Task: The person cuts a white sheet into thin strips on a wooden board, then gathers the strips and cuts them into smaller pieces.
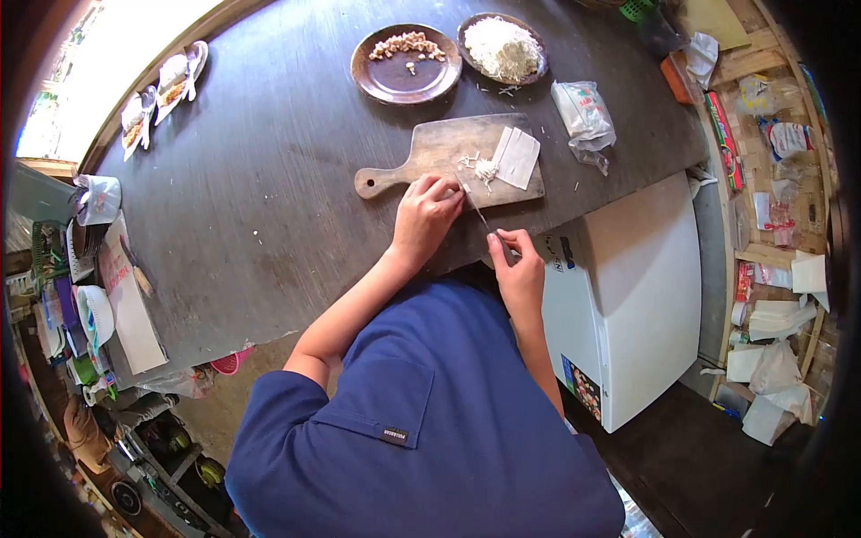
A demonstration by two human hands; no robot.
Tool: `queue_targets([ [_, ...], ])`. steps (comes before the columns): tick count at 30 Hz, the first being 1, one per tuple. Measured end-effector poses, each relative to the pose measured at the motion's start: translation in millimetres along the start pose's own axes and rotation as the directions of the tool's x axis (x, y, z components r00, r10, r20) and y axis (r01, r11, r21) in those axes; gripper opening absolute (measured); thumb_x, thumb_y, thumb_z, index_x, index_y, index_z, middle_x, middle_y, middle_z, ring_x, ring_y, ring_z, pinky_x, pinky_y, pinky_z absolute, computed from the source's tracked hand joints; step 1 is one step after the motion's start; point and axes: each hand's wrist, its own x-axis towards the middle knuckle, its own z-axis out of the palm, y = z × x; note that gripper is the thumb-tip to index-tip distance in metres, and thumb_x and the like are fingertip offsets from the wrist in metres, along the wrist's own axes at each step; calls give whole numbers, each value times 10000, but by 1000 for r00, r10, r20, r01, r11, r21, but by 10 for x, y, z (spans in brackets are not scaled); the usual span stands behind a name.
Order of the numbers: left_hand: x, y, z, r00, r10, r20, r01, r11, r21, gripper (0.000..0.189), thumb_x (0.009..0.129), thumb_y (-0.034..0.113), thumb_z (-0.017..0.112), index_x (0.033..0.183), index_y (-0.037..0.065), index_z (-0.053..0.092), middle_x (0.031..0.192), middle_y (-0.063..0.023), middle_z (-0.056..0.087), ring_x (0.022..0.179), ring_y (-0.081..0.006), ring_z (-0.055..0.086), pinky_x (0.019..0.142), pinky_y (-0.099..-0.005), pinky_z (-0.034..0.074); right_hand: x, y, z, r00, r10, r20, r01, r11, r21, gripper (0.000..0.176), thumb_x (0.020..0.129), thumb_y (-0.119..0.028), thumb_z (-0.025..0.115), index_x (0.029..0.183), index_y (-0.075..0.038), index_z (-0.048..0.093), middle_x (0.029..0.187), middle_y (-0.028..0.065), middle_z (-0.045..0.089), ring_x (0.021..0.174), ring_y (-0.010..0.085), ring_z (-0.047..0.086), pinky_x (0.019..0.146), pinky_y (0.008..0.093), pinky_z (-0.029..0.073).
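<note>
My right hand (518, 264) is closed round the handle of a knife (481, 217), its thin blade slanting up to the left over the board's near edge. My left hand (425, 219) is closed, fingers curled at the near edge of the wooden cutting board (435, 143), beside the blade tip. What its fingertips pinch is too small to make out. On the board lie a small heap of white shreds (485, 169) and, to its right, several flat white slices (517, 157), overlapping.
Beyond the board stand a brown plate of tan diced pieces (405, 42) and a plate heaped with white shreds (504, 47). A plastic packet (584, 115) lies right of the board. Small filled dishes (173, 81) sit far left. A white refrigerator (641, 278) stands below the table's right edge.
</note>
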Motion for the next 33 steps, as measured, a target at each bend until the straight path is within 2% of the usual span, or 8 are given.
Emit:
queue_targets([
  [5, 11, 31, 17, 1000, -13, -5, 13, 1000, -9, 153, 830, 110, 809, 982, 100, 807, 1096, -5, 727, 1058, -251, 663, 914, -405, 569, -21, -8, 28, 998, 67, -2, -67, 997, -45, 286, 1013, -257, 773, 1114, 6, 726, 997, 154, 794, 952, 263, 770, 863, 376, 575],
  [7, -2, 55, 10, 1000, -13, 5, 13, 1000, 2, 157, 830, 111, 810, 986, 101, 807, 1097, -5, 725, 1062, -252, 660, 915, -406, 568, 36, 61, 103, 999, 34, -18, -33, 999, 18, 321, 1006, -373, 765, 1100, -69, 726, 975, 139, 795, 955, 339, 784, 806, 436, 580],
  [11, -8, 28, 5, 1000, -7, -12, 7, 1000, 23, 180, 831, 111, 806, 1011, 98, 803, 1107, -10, 717, 1080, -256, 655, 924, -410, 561, 3, 3, 51, 999, 35, -2, -34, 998, 48, 322, 1013, -379, 756, 1111, -75, 723, 973, 145, 794, 953, 342, 783, 803, 433, 580],
  [13, -16, 51, -2, 1000, -4, -16, 5, 1000, 8, 208, 828, 110, 805, 1034, 80, 797, 1102, -29, 710, 1082, -264, 653, 932, -408, 555, -44, -45, -11, 999, 51, 3, -51, 999, -14, 283, 1015, -256, 774, 1111, 6, 726, 967, 142, 791, 920, 229, 767, 833, 356, 572],
  [14, -23, 57, 1, 1000, -5, -17, 5, 1000, 5, 208, 828, 110, 805, 1034, 80, 797, 1102, -29, 710, 1082, -264, 653, 932, -408, 555, -39, -15, -12, 999, 52, 2, -52, 998, -17, 283, 1015, -256, 774, 1111, 6, 726, 967, 142, 791, 920, 229, 767, 833, 356, 572],
  [16, -32, 51, -2, 1000, -26, -4, 26, 998, -50, 223, 823, 100, 805, 1044, 69, 793, 1093, -44, 708, 1071, -274, 655, 928, -417, 559, -10, 89, 33, 999, 34, 2, -34, 999, 30, 327, 1014, -381, 755, 1112, -71, 725, 977, 146, 795, 946, 339, 784, 813, 428, 580],
  [24, -3, 38, -31, 999, -28, 16, 28, 999, -35, 203, 824, 101, 791, 1026, 77, 783, 1078, -35, 707, 1061, -250, 657, 914, -387, 571, -6, 51, 49, 999, -31, -20, 32, 999, 26, 331, 1006, -377, 763, 1114, -68, 718, 996, 150, 793, 949, 371, 774, 820, 447, 582],
  [33, 8, 85, -31, 998, -52, 19, 53, 998, -19, 218, 811, 68, 803, 1028, 87, 801, 1078, -17, 731, 1053, -264, 664, 884, -384, 581, 16, 4, 92, 999, 20, -37, -21, 1000, -20, 315, 1009, -382, 752, 1098, -82, 717, 985, 152, 792, 940, 376, 774, 789, 458, 584],
])
